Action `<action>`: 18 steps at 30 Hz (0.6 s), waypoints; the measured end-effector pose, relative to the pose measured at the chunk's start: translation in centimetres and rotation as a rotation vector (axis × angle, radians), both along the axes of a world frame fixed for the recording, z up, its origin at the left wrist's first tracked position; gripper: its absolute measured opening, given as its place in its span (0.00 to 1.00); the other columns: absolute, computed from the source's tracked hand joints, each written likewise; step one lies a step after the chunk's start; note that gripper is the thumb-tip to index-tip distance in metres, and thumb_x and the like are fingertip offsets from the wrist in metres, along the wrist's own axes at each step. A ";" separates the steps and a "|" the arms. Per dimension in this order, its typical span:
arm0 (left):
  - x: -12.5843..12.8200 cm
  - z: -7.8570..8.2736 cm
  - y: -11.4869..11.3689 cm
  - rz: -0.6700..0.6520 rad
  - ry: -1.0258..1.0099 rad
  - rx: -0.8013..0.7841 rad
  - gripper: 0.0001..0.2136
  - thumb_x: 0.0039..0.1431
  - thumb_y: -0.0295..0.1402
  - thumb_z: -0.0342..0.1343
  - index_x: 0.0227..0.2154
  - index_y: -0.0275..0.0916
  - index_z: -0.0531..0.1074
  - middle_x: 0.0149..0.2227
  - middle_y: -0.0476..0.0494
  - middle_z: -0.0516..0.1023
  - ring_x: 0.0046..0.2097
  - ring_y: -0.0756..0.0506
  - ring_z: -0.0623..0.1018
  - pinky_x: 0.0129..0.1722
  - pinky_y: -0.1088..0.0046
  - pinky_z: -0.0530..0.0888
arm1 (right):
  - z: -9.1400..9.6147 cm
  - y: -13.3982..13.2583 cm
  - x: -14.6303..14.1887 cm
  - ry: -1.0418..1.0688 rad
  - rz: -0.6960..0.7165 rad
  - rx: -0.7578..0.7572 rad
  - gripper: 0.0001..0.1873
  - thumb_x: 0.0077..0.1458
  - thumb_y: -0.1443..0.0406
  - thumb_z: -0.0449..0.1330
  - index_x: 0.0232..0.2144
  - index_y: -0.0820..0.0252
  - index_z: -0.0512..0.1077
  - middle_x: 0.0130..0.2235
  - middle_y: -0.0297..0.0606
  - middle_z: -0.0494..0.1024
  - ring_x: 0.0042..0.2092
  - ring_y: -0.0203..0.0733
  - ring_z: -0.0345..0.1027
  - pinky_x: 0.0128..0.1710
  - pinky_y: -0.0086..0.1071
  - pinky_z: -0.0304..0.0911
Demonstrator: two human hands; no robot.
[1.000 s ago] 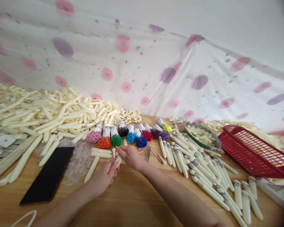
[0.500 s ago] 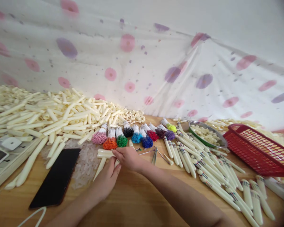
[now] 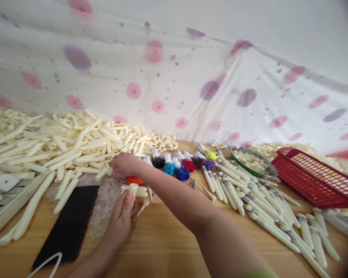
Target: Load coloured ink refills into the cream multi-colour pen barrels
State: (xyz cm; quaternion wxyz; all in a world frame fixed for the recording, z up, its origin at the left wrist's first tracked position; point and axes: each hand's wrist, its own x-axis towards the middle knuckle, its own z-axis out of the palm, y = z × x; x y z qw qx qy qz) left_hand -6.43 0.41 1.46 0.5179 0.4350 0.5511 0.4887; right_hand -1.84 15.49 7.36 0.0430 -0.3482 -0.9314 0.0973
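Observation:
My left hand (image 3: 122,218) rests on the wooden table and pinches a small cream pen part (image 3: 132,190) upright between its fingertips. My right hand (image 3: 124,163) has reached across to the left, over the pink bundle of refills (image 3: 118,175), and its curled fingers touch the edge of the heap of cream pen barrels (image 3: 75,144). What those fingers hold, if anything, is hidden. Coloured refill bundles (image 3: 176,165) stand in a row just right of that hand. Two cream barrels (image 3: 137,190) lie by my left fingertips.
A black phone (image 3: 68,226) with a white cable lies at the left front. Assembled pens (image 3: 249,197) fan out on the right, beside a green-rimmed bowl (image 3: 253,162) of small parts and a red basket (image 3: 316,179). A dotted cloth hangs behind.
My right hand left the spot beside my left hand and swung up and left to the heap of barrels. My left hand now holds a small part upright.

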 end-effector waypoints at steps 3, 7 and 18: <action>0.2 0.0 0.1 -0.001 -0.097 -0.055 0.18 0.52 0.52 0.50 0.23 0.41 0.60 0.16 0.58 0.54 0.16 0.54 0.56 0.14 0.79 0.51 | 0.2 1.1 -0.9 -0.086 0.027 -0.044 0.04 0.50 0.71 0.56 0.28 0.60 0.72 0.36 0.40 0.77 0.39 0.45 0.68 0.37 0.33 0.61; 0.4 0.0 0.5 -0.025 -0.207 -0.129 0.20 0.52 0.54 0.49 0.24 0.40 0.59 0.16 0.60 0.53 0.15 0.57 0.51 0.13 0.84 0.48 | 0.3 2.0 -1.0 -0.102 -0.010 -0.067 0.03 0.49 0.68 0.58 0.30 0.59 0.72 0.36 0.37 0.77 0.38 0.44 0.68 0.33 0.32 0.60; -0.5 1.4 1.4 0.174 -0.504 -0.072 0.16 0.58 0.44 0.48 0.23 0.38 0.63 0.17 0.57 0.65 0.12 0.59 0.56 0.09 0.88 0.53 | -0.6 0.8 -0.1 0.130 -0.008 -0.067 0.04 0.50 0.65 0.59 0.31 0.56 0.74 0.37 0.30 0.76 0.40 0.37 0.66 0.30 0.26 0.55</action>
